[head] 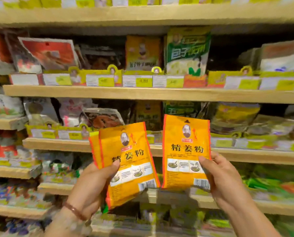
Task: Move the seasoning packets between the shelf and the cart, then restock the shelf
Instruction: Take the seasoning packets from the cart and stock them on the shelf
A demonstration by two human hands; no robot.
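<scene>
Nearest, left hand [93, 182] grasps two stacked orange packets [127, 161], tilted, thumb across the front; a bracelet [74, 211] circles that wrist. Right hand [223, 178] grasps one upright orange packet [185, 151] at its right edge. The packets sit close together, apart. Behind: wooden shelves [142, 94] stocked with blurred packets, yellow price tags [142, 81] along the edges.

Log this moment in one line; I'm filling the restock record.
left hand: holds tilted orange foil packets | right hand: holds upright orange foil packet | wooden shelf: behind
</scene>
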